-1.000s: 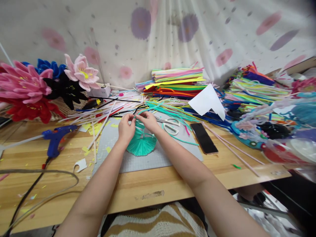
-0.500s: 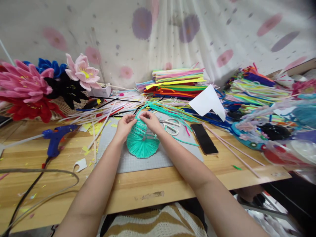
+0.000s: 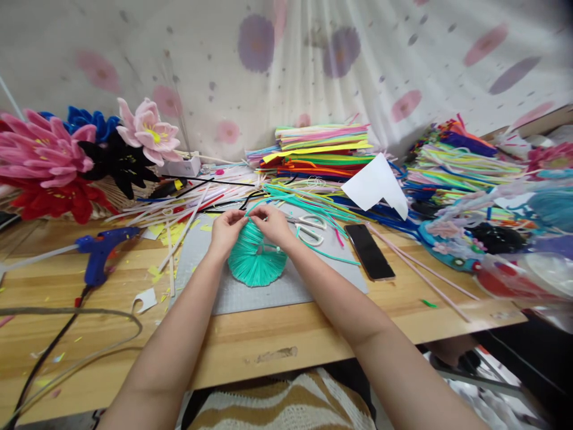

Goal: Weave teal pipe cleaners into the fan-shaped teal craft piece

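Observation:
A teal fan-shaped bundle of pipe cleaners [image 3: 256,261] stands on the grey cutting mat [image 3: 286,286] in the middle of the table. My left hand [image 3: 226,229] pinches its upper left edge with fingers closed. My right hand [image 3: 271,223] grips the top from the right, fingers curled on the teal strands. The two hands meet at the bundle's top. Loose teal pipe cleaners [image 3: 308,206] lie just behind the hands.
White scissors [image 3: 310,227] and a black phone [image 3: 369,251] lie right of the mat. A blue glue gun [image 3: 99,251] with its cord lies left. Pipe-cleaner flowers [image 3: 67,161] stand at far left. Stacks of coloured pipe cleaners [image 3: 322,149] and a white paper [image 3: 376,184] fill the back.
Both hands kept hold of the teal bundle's top while working it; the fan spread wider and sits a little lower on the mat than a second ago.

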